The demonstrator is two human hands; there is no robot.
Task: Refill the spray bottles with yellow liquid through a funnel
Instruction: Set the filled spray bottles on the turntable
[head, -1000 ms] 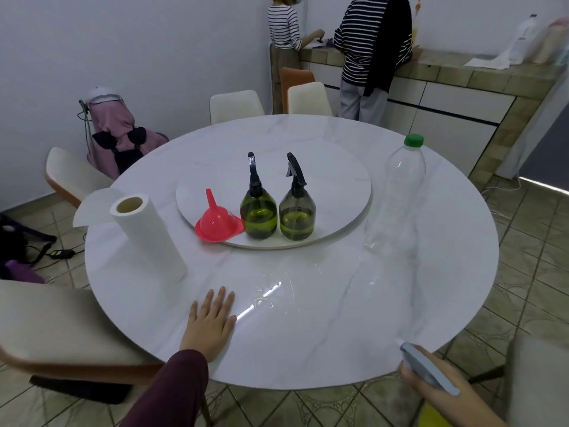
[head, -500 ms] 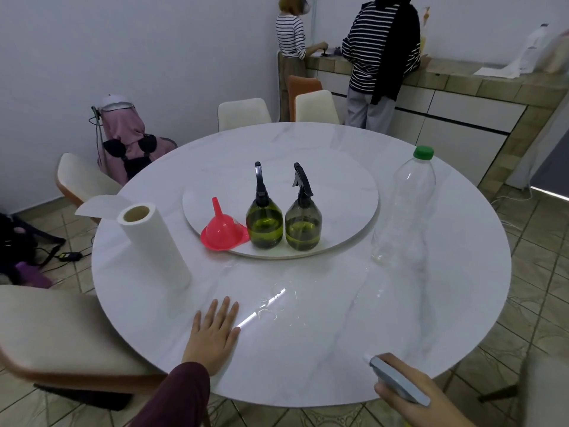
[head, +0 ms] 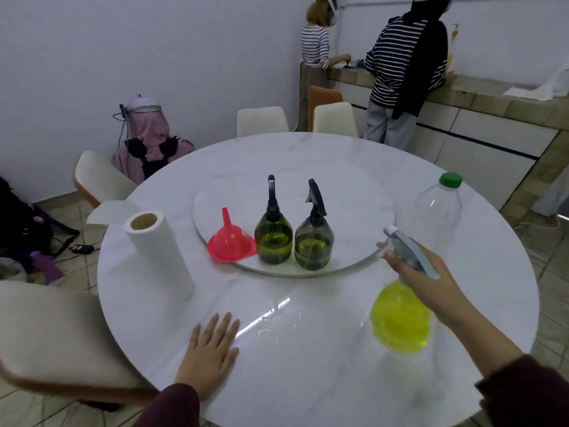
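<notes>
Dark maroon long sleeves (head: pixel 529 396)

Paper towel roll (head: pixel 160 254) upright beside turntable (head: pixel 354 192).

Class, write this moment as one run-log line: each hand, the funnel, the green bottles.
right hand: holds yellow spray bottle above table | left hand: flat on table | funnel: inverted, untouched | green spray bottles: capped

One head-worn wide-angle view only; it looks forward and down from the near rim of the round table (head: pixel 308 380), close enough that both forearms enter from the bottom edge; the turntable (head: pixel 354 211) sits mid-frame; beyond the far rim it takes in chairs, a white wall and a counter (head: pixel 492 100) at upper right; straight lines bow toward the edges.
</notes>
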